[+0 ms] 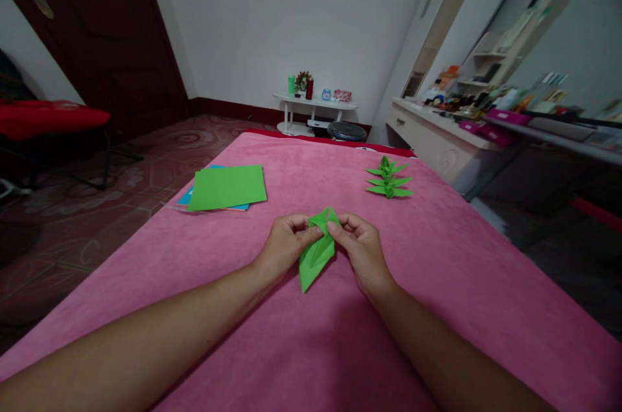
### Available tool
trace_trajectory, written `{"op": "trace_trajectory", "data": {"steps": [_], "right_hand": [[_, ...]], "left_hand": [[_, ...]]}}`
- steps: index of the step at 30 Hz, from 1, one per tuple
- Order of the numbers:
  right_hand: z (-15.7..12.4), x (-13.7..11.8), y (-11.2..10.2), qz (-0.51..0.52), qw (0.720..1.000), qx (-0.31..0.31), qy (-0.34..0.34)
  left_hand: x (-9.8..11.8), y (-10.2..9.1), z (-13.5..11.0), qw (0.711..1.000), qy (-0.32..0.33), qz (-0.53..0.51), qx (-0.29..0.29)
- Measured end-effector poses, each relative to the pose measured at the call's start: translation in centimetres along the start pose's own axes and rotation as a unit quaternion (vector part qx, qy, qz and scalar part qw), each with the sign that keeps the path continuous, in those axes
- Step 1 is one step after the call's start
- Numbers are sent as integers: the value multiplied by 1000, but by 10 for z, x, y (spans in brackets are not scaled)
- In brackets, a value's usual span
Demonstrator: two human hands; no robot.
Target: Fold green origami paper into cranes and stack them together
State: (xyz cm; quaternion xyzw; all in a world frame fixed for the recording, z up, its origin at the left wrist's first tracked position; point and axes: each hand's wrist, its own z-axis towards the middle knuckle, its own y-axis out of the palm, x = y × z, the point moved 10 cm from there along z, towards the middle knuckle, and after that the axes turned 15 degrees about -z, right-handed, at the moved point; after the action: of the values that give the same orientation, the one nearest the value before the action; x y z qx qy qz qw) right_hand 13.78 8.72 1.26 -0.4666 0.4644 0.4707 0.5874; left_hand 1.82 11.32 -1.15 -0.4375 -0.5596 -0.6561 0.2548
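Both hands pinch the top of a folded green paper (317,251) in the middle of the pink blanket (437,282): left hand (284,245) and right hand (362,250). Flat paper sheets (227,187) lie far left. Green folded shapes (389,180) sit far right. A small white table (313,104) stands by the wall.

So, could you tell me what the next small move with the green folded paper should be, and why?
Probably crease the upper tip down firmly. The left hand and right hand both pinch the top of the green folded paper, where a small flap looks only half folded, while its long lower point lies on the pink cloth.
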Motion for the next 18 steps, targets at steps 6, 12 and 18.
{"op": "trace_trajectory", "data": {"steps": [6, 12, 18], "right_hand": [[-2, -6, 1, -11, 1000, 1, -19], [-4, -18, -3, -55, 997, 29, -55], [3, -3, -13, -27, 998, 44, -21]], "left_hand": [[1, 0, 0, 1000, 5, 3, 0], [3, 4, -2, 1000, -3, 16, -1], [-2, 9, -4, 998, -27, 50, -32]]}}
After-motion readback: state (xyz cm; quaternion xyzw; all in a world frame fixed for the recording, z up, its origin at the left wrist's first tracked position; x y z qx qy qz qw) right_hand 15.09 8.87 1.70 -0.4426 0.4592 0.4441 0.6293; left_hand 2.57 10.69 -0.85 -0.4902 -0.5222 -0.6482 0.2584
